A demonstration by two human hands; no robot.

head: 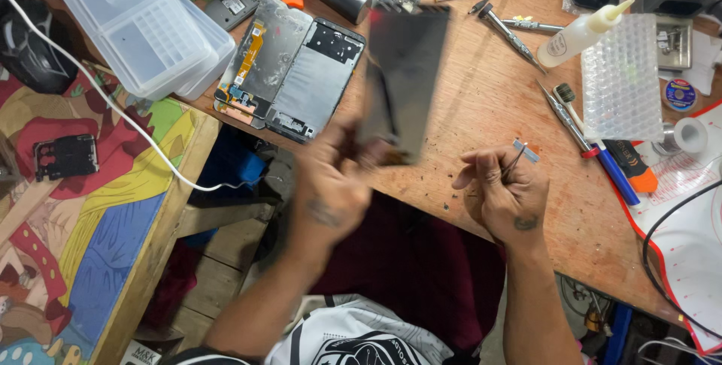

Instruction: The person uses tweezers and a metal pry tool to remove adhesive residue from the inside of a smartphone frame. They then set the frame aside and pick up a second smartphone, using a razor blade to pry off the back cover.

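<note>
packages: clear plastic compartment boxes [139, 23] stacked far left; white squeeze bottle [579, 34] with tapered yellowish nozzle far right, round label on its side; clear bubbled tray [622, 79] just near it.
materials: worn wooden tabletop [489, 102], scuffed with small debris; two bare metal phone frames [289, 72] lie side by side far left of centre, one with an orange flex strip.
tools: metal screwdrivers [511, 34] far centre-right; blue-handled tool [613, 169] and orange-tipped one at right.
panel: dark flat phone screen panel [402, 72], motion-blurred, raised above tabletop centre, tilted on edge.
left hand [331, 184]: fingers closed on the panel's near corner.
right hand [508, 192]: fingers pinched on thin tweezers [515, 158] whose tip holds a small silver strip [526, 151]; just right of the panel, apart from it.
</note>
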